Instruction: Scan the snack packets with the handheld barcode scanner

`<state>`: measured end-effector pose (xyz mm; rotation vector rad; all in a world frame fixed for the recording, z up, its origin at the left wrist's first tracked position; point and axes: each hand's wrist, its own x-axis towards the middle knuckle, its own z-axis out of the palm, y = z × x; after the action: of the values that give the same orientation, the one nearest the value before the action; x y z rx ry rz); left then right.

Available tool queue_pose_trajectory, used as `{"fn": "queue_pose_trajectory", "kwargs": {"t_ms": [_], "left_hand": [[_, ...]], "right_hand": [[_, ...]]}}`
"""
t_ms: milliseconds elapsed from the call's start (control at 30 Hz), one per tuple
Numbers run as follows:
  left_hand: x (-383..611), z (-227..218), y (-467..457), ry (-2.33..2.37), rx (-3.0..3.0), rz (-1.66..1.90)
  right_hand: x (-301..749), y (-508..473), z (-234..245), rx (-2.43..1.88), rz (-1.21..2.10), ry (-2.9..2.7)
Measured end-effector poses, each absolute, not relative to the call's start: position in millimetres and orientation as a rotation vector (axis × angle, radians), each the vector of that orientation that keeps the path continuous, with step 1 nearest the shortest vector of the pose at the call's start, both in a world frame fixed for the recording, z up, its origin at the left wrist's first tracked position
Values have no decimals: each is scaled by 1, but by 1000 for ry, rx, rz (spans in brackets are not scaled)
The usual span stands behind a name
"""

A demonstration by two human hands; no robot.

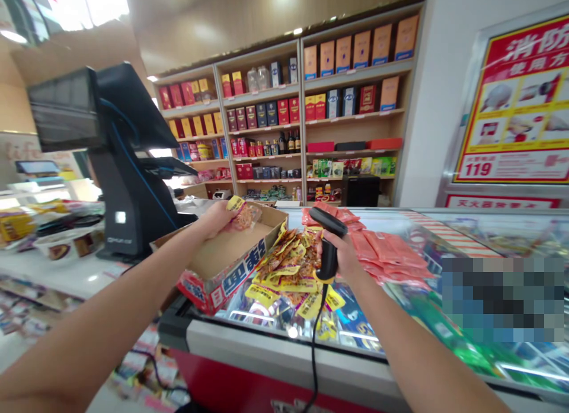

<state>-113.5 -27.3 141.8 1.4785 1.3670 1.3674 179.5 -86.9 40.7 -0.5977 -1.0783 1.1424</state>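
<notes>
Over the open cardboard box (242, 277), my left hand (217, 218) is closed on a clear snack packet (243, 217) with a yellow top. The part of the box that shows inside is bare brown cardboard. In my right hand (340, 250) I grip a black handheld barcode scanner (329, 256), held upright with its cord (316, 348) hanging down over the counter's front edge. Beside the box and under the scanner lies a heap of yellow snack packets (288, 271). To the right of the scanner, several flat orange-red packets (386, 253) are stacked on the glass.
A dark checkout terminal (128, 164) stands to the left. The glass-topped freezer (284, 336) lies in front of me, with goods under its glass. Wall shelves (302, 122) hold boxed bottles. A red and yellow sign (518, 105) hangs at right. A blurred patch (502, 297) hides part of the freezer.
</notes>
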Motion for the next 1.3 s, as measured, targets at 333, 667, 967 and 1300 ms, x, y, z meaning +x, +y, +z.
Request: {"fn": "queue_pose_trajectory", "kwargs": {"t_ms": [333,667,967,1300], "left_hand": [[7,58,-25,686,891,1785],[25,4,-6,472,803,1707],[23,2,-6,467,817,1685],[22,2,-8,465,827,1672]], "right_hand": [[179,-90,42,-659,1225,-1118],[175,-87,31,-688,1360,-1140],[175,-89,35,-700,1410,-1113],[176,-86,30,-682,1433,-1106]]}}
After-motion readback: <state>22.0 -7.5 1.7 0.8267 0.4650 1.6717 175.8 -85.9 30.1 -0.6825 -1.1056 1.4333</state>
